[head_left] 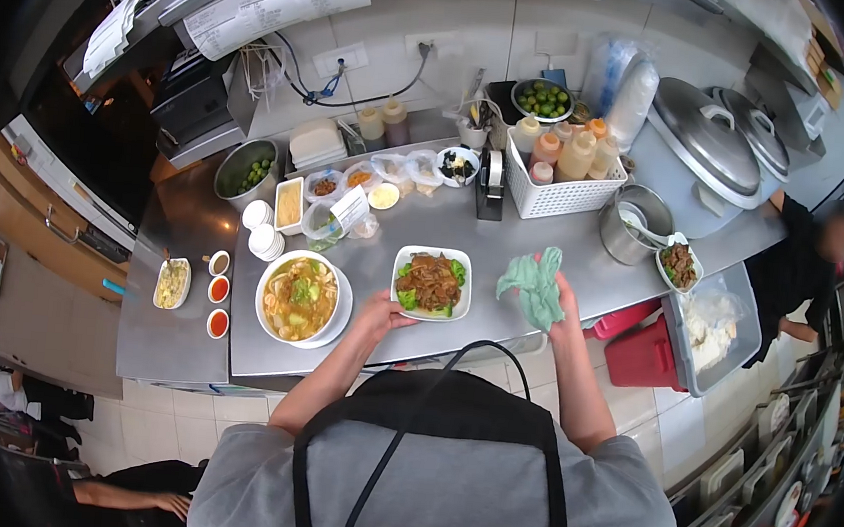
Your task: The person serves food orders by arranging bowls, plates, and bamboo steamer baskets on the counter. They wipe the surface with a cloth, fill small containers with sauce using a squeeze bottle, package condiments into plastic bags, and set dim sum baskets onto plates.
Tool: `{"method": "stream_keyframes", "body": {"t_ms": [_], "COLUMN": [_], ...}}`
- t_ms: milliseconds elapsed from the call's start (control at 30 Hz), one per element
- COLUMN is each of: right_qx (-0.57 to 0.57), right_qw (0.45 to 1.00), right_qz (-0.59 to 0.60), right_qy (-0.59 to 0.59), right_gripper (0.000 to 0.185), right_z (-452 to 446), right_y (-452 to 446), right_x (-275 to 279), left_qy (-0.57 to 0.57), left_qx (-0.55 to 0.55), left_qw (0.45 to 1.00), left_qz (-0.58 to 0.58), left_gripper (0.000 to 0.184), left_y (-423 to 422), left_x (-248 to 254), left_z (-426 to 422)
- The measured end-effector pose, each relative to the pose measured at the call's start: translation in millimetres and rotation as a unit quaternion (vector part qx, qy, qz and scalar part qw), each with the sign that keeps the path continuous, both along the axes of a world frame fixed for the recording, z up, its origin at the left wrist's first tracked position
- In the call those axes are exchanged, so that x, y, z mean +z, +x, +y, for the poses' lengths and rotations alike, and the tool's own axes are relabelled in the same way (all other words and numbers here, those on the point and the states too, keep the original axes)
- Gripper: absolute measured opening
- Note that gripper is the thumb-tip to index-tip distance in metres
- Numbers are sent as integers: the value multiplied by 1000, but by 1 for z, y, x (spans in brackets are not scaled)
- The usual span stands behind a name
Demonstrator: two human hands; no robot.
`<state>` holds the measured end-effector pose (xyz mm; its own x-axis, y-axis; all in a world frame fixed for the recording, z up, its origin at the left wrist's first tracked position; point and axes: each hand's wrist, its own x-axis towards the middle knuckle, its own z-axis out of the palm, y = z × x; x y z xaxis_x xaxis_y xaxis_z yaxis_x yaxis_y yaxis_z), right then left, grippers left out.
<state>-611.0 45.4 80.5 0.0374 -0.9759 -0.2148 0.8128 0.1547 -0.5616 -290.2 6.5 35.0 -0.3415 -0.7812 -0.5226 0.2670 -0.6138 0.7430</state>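
Observation:
My left hand [377, 315] grips the lower left rim of a square white plate [454, 315]. On that plate lie brown meat slices [431, 280] with green broccoli at the sides. To the right, my right hand [567, 314] holds a crumpled green cloth [532, 285], apart from the plate. Left of my left hand stands a large white bowl [260, 308] of yellowish soup with vegetables, resting on a white plate [341, 315].
Along the back of the steel counter [353, 363] are small toppings containers, a tape dispenser [490, 184] and a white basket [563, 198] of sauce bottles. Sauce cups [219, 289] and a rice dish [172, 283] sit left. A steel pot [636, 225] and bins [645, 353] stand right; other people are nearby.

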Motion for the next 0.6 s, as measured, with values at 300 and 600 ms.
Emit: {"method": "stream_keyframes", "body": {"t_ms": [300,600], "right_qx": [13,-167], "right_qw": [561,950], "right_qz": [805,118], "right_qy": [-192,-234], "right_gripper": [54,36], "right_z": [-106,-234], "right_y": [-2,77], "right_x": [55,291], "left_qy": [-34,-626], "left_qx": [-8,125], "left_qw": [995,674], "left_qz": [-91,-371], "left_gripper": [46,64], "left_y": [5,-24], "left_x": [-14,229], "left_z": [-14,-36]}}
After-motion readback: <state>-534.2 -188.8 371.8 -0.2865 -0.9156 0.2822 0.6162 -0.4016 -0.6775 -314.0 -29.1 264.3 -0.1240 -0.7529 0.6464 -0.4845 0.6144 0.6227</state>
